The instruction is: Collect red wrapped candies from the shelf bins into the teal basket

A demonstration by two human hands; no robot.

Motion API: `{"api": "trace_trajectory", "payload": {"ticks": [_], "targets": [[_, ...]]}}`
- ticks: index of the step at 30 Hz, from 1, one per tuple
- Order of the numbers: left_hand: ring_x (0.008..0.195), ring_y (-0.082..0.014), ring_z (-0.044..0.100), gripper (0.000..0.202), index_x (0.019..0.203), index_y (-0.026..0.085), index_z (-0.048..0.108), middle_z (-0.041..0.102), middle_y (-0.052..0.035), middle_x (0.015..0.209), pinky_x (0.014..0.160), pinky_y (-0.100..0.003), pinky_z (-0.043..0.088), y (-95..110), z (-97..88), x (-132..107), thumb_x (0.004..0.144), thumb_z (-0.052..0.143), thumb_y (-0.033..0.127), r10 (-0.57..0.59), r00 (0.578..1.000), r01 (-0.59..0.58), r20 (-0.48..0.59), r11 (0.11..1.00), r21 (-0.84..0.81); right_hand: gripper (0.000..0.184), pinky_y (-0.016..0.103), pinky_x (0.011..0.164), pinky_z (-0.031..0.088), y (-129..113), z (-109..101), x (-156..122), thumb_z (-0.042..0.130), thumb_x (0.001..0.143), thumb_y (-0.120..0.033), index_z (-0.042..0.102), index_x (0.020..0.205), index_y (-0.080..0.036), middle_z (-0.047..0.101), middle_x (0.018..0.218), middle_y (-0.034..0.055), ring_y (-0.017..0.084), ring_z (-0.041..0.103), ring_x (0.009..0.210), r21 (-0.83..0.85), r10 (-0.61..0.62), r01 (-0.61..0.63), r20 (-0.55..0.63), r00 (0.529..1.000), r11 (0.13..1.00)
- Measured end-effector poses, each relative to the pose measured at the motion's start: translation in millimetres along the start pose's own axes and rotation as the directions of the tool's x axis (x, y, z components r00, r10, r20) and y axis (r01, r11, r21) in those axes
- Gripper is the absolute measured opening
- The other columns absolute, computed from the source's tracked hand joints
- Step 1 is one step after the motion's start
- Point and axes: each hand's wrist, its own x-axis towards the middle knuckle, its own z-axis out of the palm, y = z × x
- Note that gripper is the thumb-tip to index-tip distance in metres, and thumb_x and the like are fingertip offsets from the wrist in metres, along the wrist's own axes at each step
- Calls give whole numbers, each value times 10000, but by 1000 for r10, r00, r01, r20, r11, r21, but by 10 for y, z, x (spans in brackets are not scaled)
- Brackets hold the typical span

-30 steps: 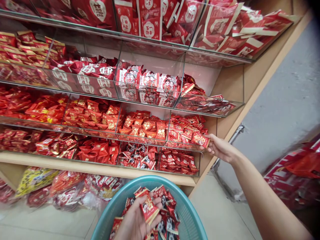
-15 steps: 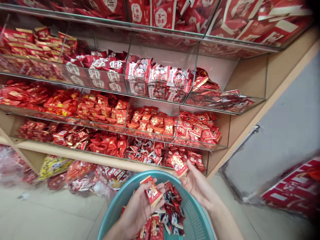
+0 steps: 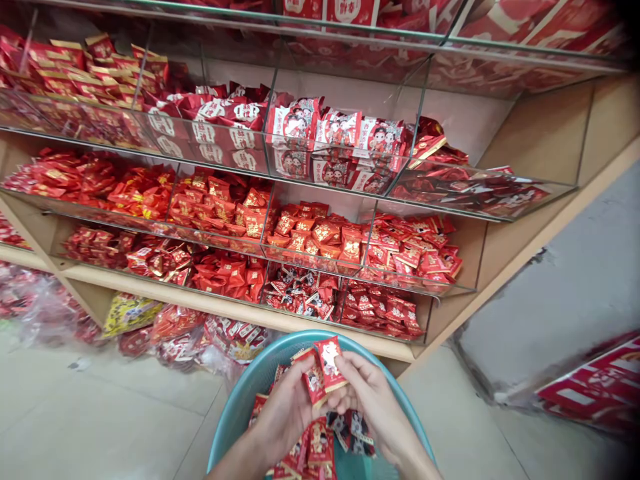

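My left hand (image 3: 286,407) is closed on a small red candy packet (image 3: 313,381) with gold edges. My right hand (image 3: 367,393) pinches a similar red packet (image 3: 330,363) and holds it against the first one, partly overlapping it. Both hands are over a teal plastic basket (image 3: 231,419). Inside the basket lie several red packets (image 3: 319,445) and some black-and-red packets (image 3: 353,430), partly covered by my hands and wrists.
Beyond the basket stands a wooden shelf unit (image 3: 200,295) with clear dividers, its compartments filled with red packets (image 3: 385,308). Plastic bags of packets (image 3: 175,340) lie on the tiled floor (image 3: 125,413) at left. A grey wall (image 3: 555,307) and a red printed package (image 3: 600,380) are at right.
My right hand has brought its packet left and down from near the lowest shelf to the packet in my left hand. The camera view has shifted slightly.
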Motion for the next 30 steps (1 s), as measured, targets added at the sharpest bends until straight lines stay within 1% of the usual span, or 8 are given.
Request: {"api": "trace_trajectory", "payload": {"ticks": [6,11,14,17,20,25,28,30], "targets": [[819,-201,653,442,1131,152,578,691,-77,892,786,-316,504,-7,20,-2,862,483,490,7,1000,-7,6,1000,2,398,157,333,272,73,123,32,663,694,-543,601,821,-171,499,458,-73,50,394,325,-175,-140,124,-80,987,977],[873,-208,647,460,1154,151,574,689,-85,947,784,-305,505,-9,-20,12,870,464,497,29,999,-30,19,999,14,437,187,335,302,173,208,57,677,667,-549,567,901,-196,480,512,-86,61,388,318,-157,-209,187,-140,968,970],[941,-217,631,452,1144,156,583,681,-85,997,804,-306,503,-18,-35,19,871,465,496,19,1000,-18,20,1000,-17,428,204,379,340,242,202,64,635,715,-541,558,966,-202,474,537,-74,91,433,391,-249,-255,205,-188,948,947],[1003,-219,610,373,1088,155,611,673,-78,1039,836,-298,496,-37,-53,31,862,518,437,22,999,-23,-28,999,-33,347,223,491,381,299,170,55,575,789,-492,594,979,-202,482,559,-46,125,479,517,-472,-343,219,-193,919,854],[1018,-225,607,252,1000,141,637,676,-78,1040,856,-301,497,-58,-77,49,823,609,318,35,989,-36,-142,999,-5,308,231,515,362,335,164,22,531,824,-473,632,980,-227,503,551,-33,137,481,528,-671,-392,197,-151,908,715],[1046,-248,600,247,1007,123,618,665,-104,1075,892,-363,497,-61,-102,86,804,633,263,18,980,-16,-199,1000,10,334,230,521,379,220,113,15,501,834,-485,648,1001,-237,592,573,-11,148,536,531,-771,-452,196,-132,882,606],[1068,-266,589,282,1040,115,590,652,-123,1103,912,-409,489,-54,-109,103,799,642,252,3,968,-7,-251,1000,-15,354,231,522,373,-118,-106,114,456,856,-497,622,995,-218,580,551,-22,140,527,509,-830,-550,173,-182,816,531],[1064,-278,592,294,1040,117,578,649,-132,1109,912,-435,489,-53,-113,110,787,658,244,9,956,-15,-292,1000,-21,345,237,538,367,-456,-324,213,454,850,-508,605,928,-207,579,574,-20,139,523,521,-898,-685,142,-208,698,417]]}}
